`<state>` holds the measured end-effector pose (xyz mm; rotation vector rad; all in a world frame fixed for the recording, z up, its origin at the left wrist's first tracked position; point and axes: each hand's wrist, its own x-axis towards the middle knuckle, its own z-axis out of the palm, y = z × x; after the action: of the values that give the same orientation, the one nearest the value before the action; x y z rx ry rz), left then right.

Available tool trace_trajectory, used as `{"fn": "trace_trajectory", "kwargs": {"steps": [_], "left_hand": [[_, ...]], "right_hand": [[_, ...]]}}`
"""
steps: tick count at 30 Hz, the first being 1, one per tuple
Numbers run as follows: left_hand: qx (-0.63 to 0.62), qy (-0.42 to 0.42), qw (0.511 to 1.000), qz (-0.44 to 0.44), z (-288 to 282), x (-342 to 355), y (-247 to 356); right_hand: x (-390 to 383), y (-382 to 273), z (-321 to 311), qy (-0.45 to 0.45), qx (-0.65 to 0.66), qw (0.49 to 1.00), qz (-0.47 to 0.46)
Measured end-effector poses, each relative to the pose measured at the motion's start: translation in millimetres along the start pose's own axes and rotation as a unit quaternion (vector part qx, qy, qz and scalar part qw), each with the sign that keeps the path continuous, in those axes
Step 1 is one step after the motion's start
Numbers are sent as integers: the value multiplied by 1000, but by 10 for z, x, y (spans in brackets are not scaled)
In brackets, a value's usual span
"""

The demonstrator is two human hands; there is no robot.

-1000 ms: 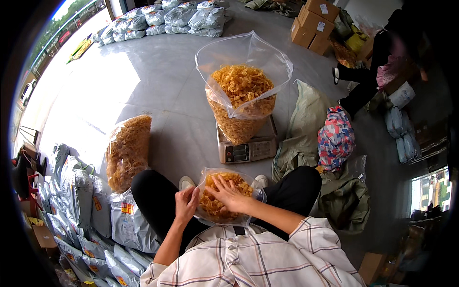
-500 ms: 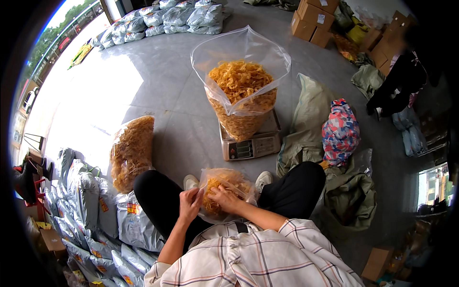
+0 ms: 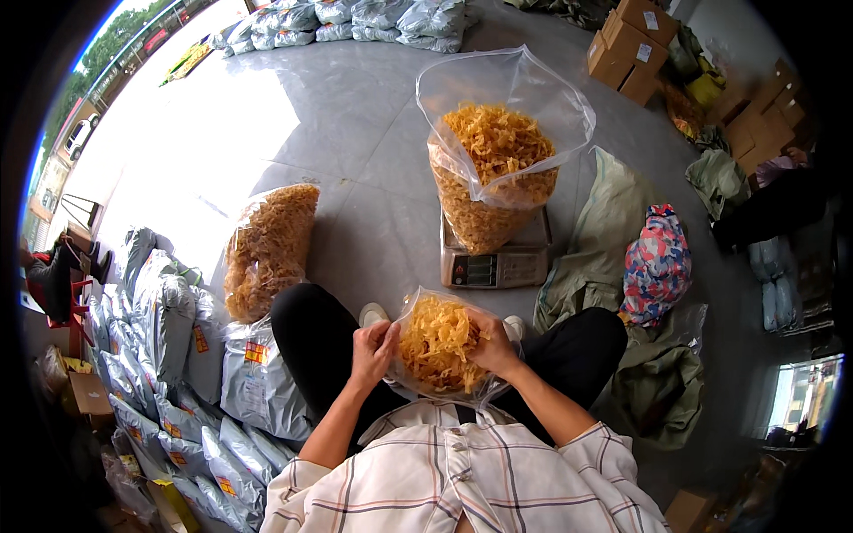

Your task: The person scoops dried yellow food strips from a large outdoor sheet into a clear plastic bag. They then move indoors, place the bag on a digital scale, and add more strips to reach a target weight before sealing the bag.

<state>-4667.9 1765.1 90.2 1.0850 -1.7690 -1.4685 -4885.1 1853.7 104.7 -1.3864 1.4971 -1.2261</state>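
A small clear plastic bag (image 3: 415,378) full of curly yellow-orange dried strips (image 3: 442,342) rests between my legs, its mouth spread wide. My left hand (image 3: 373,351) is closed in a pinch on the bag's left edge. At the right edge my right hand (image 3: 494,346) is curled round the rim, its fingertips partly hidden among the strips. Beyond my feet, a large open clear bag (image 3: 491,191) of the same strips stands on a digital scale (image 3: 498,268). Another filled clear bag (image 3: 271,253) leans near my left knee.
Grey packed parcels (image 3: 258,382) pile up at my left, and more parcels (image 3: 382,19) line the back. On the right lie a green woven sack (image 3: 595,226), a colourful patterned bundle (image 3: 658,264) and an olive sack (image 3: 662,391). Cardboard boxes (image 3: 633,49) stand at the back right.
My right hand has moved from over the strips inside the small bag to its right edge. The bag's mouth is now wider. The whole view has shifted, moving the scene rightward.
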Motion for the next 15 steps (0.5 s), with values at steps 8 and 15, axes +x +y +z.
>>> {"fn": "trace_trajectory", "kwargs": {"steps": [8,15], "left_hand": [[-26,28,999,-7,30,3,38],[0,20,1000,-7,16,-5,78]], "right_hand": [[-11,-262,-189,-34,59,998,9],[26,-844,-335,-66,129,989,14]]}}
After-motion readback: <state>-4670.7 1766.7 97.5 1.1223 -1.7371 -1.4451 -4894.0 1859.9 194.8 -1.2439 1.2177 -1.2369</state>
